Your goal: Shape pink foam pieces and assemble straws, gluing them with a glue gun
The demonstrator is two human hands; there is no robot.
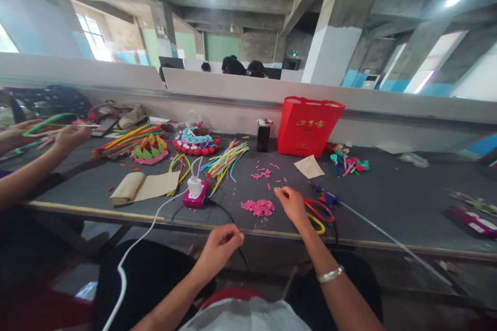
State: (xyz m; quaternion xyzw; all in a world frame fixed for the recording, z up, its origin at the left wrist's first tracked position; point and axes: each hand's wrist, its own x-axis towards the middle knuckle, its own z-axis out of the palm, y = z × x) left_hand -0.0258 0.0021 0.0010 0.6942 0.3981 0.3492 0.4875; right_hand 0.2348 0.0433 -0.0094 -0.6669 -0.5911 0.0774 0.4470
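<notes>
Over the table's front edge, my left hand is closed, its thumb pressed to curled fingers; whatever it may hold is hidden. My right hand pinches something small and thin at its fingertips, too small to name. Just left of it lies a heap of small pink pieces. Further back are scattered pink bits. Beside my right wrist are a red loop and a yellow loop. Behind them rests a blue glue gun with a long pale stick trailing right.
A purple power socket with a white plug and cable stands left of centre. Behind it lie coloured fuzzy stems. A red bag and black box stand at the back. At far left, a co-worker's hands hold stems.
</notes>
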